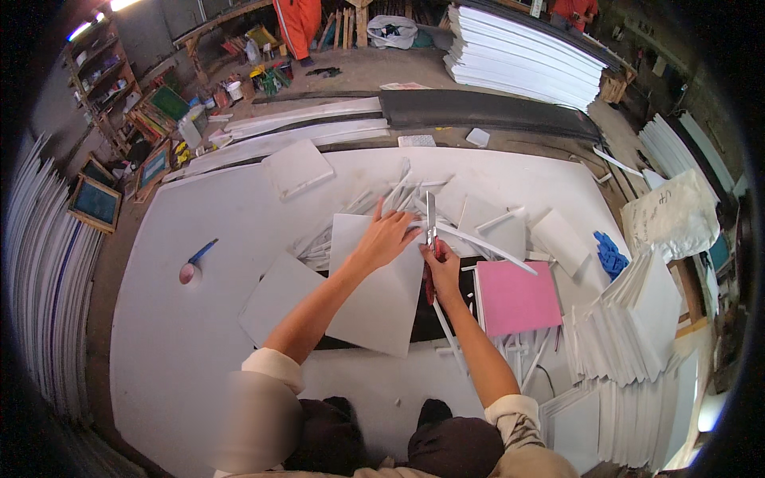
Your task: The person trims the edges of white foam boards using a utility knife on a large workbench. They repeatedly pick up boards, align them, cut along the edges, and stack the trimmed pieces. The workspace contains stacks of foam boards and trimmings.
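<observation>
My right hand (pixel 443 269) is closed around the red handle of a utility knife (pixel 431 213), its metal blade pointing away from me. Beside it, my left hand (pixel 386 239) pinches the left end of a narrow white strip (pixel 492 248), with one finger raised. That strip passes by the blade and curves off to the right. Under my left forearm lies a white foam-like board (pixel 370 307), tilted over a black mat (pixel 433 325). A pink square board (pixel 519 296) rests to the right of my right hand.
Many white offcuts (pixel 319 243) are heaped beyond my hands. Stacks of white boards (pixel 629 334) stand at the right, near a blue glove (pixel 610 255). A small cup (pixel 190 275) with a blue-handled tool sits at left. People in orange clothing (pixel 298 24) are at the back.
</observation>
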Demonstrator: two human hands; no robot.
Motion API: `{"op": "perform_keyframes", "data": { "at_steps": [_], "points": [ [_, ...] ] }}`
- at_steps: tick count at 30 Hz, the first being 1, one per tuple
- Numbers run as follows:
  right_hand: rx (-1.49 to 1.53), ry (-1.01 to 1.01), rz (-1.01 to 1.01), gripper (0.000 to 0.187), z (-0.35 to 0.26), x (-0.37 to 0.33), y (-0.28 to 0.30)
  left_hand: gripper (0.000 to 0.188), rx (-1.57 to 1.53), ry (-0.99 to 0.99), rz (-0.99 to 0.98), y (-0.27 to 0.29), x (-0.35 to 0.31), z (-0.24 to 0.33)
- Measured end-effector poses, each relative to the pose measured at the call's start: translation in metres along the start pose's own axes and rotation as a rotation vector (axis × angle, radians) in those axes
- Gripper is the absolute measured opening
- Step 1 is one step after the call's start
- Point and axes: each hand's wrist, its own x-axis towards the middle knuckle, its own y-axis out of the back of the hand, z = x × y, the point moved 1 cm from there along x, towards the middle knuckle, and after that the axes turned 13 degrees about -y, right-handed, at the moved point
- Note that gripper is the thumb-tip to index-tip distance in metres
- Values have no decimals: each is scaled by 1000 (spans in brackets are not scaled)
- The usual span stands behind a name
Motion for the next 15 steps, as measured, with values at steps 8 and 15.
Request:
{"op": "perform_keyframes", "data": {
  "at_steps": [8, 15],
  "points": [
    [-374, 241, 114, 28, -14, -11, 2, 26, -46, 153, 90, 28, 1, 8],
    [-1006, 567, 306, 19, -28, -25, -3, 26, -51, 323, 107, 46, -1, 5]
  ]
}}
